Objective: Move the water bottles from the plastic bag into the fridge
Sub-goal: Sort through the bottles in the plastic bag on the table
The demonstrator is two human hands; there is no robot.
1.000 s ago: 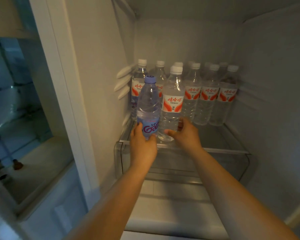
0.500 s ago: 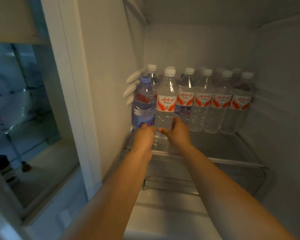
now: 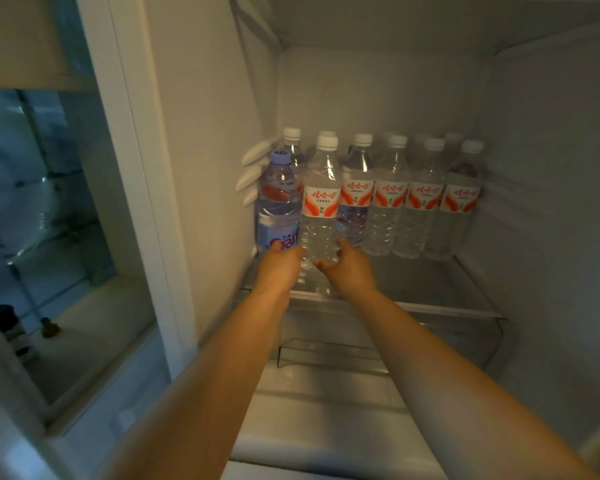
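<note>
Inside the open fridge, a glass shelf (image 3: 440, 289) carries several water bottles. My left hand (image 3: 278, 268) grips the base of a blue-tinted bottle with a purple cap (image 3: 278, 202), standing upright at the shelf's left end against the fridge wall. My right hand (image 3: 349, 268) grips the bottom of a clear bottle with a white cap and red-and-white label (image 3: 321, 206), just right of the blue one. A row of like red-labelled bottles (image 3: 423, 199) stands behind and to the right. The plastic bag is out of view.
The fridge's left inner wall (image 3: 205, 168) has white shelf supports (image 3: 255, 157) beside the blue bottle. A clear drawer (image 3: 333, 351) sits under the shelf. The open door with its dim compartments (image 3: 49, 220) is on the left. Bare shelf glass lies in front of the right-hand bottles.
Both hands have pushed their bottles deeper onto the shelf. The blue bottle went left and back to the wall, and the clear bottle slid back toward the row behind.
</note>
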